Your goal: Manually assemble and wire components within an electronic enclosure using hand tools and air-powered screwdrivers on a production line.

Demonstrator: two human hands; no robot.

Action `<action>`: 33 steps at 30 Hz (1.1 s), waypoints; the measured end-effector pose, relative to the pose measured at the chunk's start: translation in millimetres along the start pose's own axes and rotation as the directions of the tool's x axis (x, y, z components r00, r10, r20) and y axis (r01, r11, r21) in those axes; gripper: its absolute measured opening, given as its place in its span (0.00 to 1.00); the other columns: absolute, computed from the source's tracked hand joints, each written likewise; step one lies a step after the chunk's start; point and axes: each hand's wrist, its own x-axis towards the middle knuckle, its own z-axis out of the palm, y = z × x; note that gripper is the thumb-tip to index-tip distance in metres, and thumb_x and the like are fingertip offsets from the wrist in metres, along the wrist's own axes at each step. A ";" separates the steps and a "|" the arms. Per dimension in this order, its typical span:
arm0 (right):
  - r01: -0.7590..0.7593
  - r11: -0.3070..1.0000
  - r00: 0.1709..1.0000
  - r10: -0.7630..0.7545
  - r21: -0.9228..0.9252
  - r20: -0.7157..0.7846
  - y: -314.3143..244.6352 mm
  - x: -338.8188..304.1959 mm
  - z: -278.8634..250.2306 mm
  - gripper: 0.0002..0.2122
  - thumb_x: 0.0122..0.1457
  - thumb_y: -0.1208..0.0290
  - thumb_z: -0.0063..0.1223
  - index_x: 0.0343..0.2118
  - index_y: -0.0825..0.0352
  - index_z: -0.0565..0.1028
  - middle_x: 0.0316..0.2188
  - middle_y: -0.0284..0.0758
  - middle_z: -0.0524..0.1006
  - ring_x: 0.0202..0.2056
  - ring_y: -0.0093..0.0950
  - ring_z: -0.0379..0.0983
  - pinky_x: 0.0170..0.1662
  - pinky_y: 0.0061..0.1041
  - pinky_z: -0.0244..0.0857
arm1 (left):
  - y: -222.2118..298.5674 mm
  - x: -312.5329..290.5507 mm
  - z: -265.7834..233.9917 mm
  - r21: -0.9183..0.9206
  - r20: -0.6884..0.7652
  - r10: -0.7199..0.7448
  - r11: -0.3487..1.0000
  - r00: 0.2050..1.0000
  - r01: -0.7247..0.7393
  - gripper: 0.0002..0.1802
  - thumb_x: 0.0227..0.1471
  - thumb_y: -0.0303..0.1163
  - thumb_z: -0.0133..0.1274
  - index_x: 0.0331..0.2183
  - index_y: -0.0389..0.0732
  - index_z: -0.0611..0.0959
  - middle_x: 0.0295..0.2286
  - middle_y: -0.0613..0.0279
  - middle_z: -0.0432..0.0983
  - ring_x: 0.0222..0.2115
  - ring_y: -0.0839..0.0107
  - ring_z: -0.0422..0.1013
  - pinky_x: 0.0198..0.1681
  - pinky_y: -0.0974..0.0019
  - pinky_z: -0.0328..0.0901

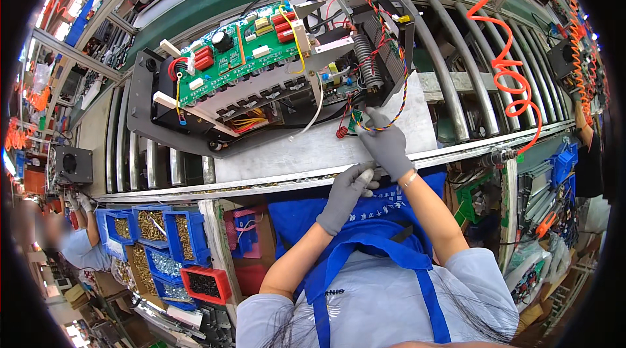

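Note:
My right hand [386, 145], in a grey glove, reaches to the near right corner of an opened black machine housing [254, 141]. Its fingers are closed at the edge of a small green circuit board [355, 122] with a coil of red wire [342, 131] beside it. A twisted red, yellow and black cable [405, 90] loops from the housing down past these fingers. My left hand [347, 197], also gloved, is at the bench's near edge, fingers curled together; what they hold, if anything, is hidden. A large green circuit board [241, 50] lies on top of the housing's inner frame.
The housing rests on a pale plate [287, 164] over conveyor rollers [450, 74]. An orange coiled hose [507, 64] hangs at the right. Blue screw bins [186, 237] and a red bin [205, 284] stand at the lower left. Another person [88, 247] works at the far left.

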 end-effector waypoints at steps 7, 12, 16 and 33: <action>-0.058 0.998 0.998 0.058 -0.022 0.012 19.4 33.0 28.8 0.22 0.49 0.53 0.60 0.36 0.70 0.72 0.26 0.41 0.77 0.27 0.37 0.76 0.29 0.34 0.67 | -14.4 22.5 -11.6 -0.203 -0.142 0.083 0.973 0.986 -0.111 0.30 0.61 0.39 0.45 0.58 0.33 0.59 0.42 0.53 0.74 0.36 0.72 0.74 0.36 0.74 0.70; -0.727 0.064 0.675 0.252 0.684 0.694 37.5 53.8 -0.5 0.10 0.57 0.63 0.54 0.34 0.65 0.73 0.23 0.28 0.73 0.18 0.16 0.66 0.15 0.11 0.56 | 9.1 59.6 -14.1 -0.219 -0.212 0.104 0.964 0.972 -0.151 0.26 0.60 0.44 0.46 0.53 0.36 0.67 0.38 0.56 0.76 0.31 0.74 0.74 0.32 0.74 0.70; -0.728 -0.069 0.662 0.194 0.683 0.724 26.4 53.4 -8.1 0.08 0.59 0.65 0.51 0.34 0.64 0.72 0.23 0.30 0.71 0.20 0.15 0.65 0.15 0.09 0.56 | 14.4 86.1 -26.8 -0.455 -0.133 -0.062 0.890 0.989 -0.005 0.18 0.57 0.47 0.50 0.41 0.43 0.78 0.30 0.64 0.78 0.28 0.75 0.75 0.24 0.75 0.69; 0.110 0.937 0.980 -0.158 0.331 0.121 27.6 36.1 14.8 0.14 0.51 0.65 0.57 0.39 0.64 0.71 0.29 0.35 0.75 0.31 0.32 0.75 0.30 0.31 0.67 | 36.4 124.3 -59.3 0.861 -0.257 0.827 0.431 0.501 -0.270 0.13 0.46 0.35 0.57 0.33 0.37 0.80 0.25 0.43 0.76 0.27 0.45 0.72 0.30 0.53 0.67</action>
